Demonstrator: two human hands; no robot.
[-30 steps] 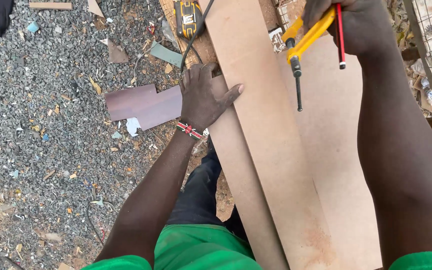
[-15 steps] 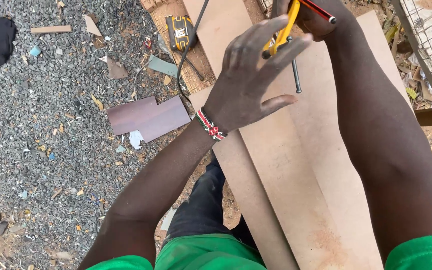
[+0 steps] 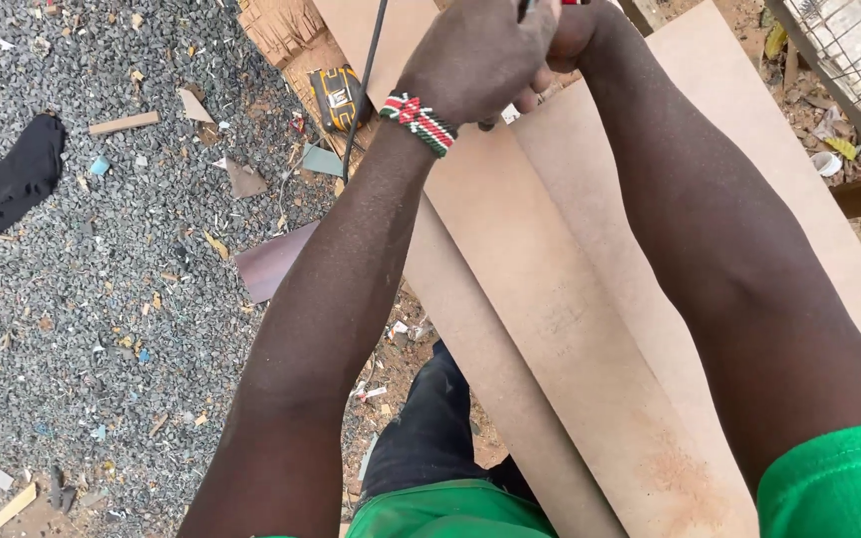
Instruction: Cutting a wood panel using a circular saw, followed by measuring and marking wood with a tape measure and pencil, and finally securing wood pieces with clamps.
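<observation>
My left hand (image 3: pixel 480 60), with a beaded red, white and black bracelet (image 3: pixel 419 122) on its wrist, is closed at the top edge. It presses against my right hand (image 3: pixel 578 32), which is also closed. Between them only a dark tip and a red sliver of a hand tool (image 3: pixel 530 6) show; the rest is out of frame. Both forearms reach out over long tan boards (image 3: pixel 570 329) that lie side by side and slightly overlapping.
A yellow and black power tool (image 3: pixel 339 97) lies on a wooden surface at the boards' left, its black cable (image 3: pixel 366 80) running upward. On the gravel (image 3: pixel 102 299) lie a brown panel offcut (image 3: pixel 271 264), wood scraps (image 3: pixel 124 124) and a black cloth (image 3: pixel 17 174). A wire cage (image 3: pixel 849 40) stands top right.
My left hand has left the board, risen and closed against my right hand. The yellow-handled tool and red pencil have gone mostly out of frame as the view tilted down.
</observation>
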